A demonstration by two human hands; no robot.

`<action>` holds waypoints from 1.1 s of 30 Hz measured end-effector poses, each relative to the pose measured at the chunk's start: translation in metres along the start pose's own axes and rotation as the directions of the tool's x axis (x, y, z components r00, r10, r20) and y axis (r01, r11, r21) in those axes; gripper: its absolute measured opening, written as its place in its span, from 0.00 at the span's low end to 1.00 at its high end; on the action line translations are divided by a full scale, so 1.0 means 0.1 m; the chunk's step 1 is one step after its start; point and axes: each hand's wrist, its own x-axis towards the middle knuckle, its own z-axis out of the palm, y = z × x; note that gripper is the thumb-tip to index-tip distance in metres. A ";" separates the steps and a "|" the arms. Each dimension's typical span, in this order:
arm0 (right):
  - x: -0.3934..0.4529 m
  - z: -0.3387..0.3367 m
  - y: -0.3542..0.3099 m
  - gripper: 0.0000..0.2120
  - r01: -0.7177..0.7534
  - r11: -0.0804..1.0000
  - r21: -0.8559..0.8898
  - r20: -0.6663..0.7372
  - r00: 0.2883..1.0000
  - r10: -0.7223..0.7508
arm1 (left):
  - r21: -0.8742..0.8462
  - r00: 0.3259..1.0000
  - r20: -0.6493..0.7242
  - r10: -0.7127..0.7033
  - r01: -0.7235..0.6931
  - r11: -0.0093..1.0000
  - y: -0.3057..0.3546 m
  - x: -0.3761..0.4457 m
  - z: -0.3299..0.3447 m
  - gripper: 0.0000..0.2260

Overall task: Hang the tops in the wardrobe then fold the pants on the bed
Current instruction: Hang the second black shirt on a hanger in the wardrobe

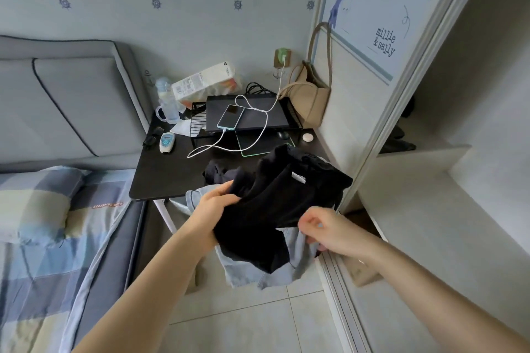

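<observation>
A black garment with a small white label hangs bunched in the air over the corner of a black side table. My left hand grips its left edge. My right hand is curled at its lower right edge, pinching the fabric there, somewhat blurred. Under the black garment a light blue denim piece drapes down off the table edge. Another dark bundle of cloth lies on the table behind my left hand. The wardrobe stands open on the right, its white shelf bare.
The bed with a checked blue cover and pillow is at the left. The table carries a phone on a charging cable, a black stand, a bottle, a box and a beige bag. Tiled floor lies below.
</observation>
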 end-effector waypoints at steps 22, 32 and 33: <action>0.59 0.28 -0.52 0.15 0.090 0.549 0.831 -0.217 0.961 0.170 | 0.101 0.946 -0.286 -0.150 0.185 0.977 -0.51 -0.88 -0.88 0.05; -0.38 -0.09 -0.93 0.18 0.206 -0.050 0.977 -0.208 0.978 -0.028 | 0.299 0.925 -0.313 0.215 -0.118 0.947 -0.30 -0.31 -0.36 0.35; -0.49 -0.12 -0.93 0.15 0.204 -0.024 0.979 -0.205 0.978 -0.047 | 0.437 0.917 -0.255 0.308 -0.175 0.882 -0.26 -0.26 -0.29 0.41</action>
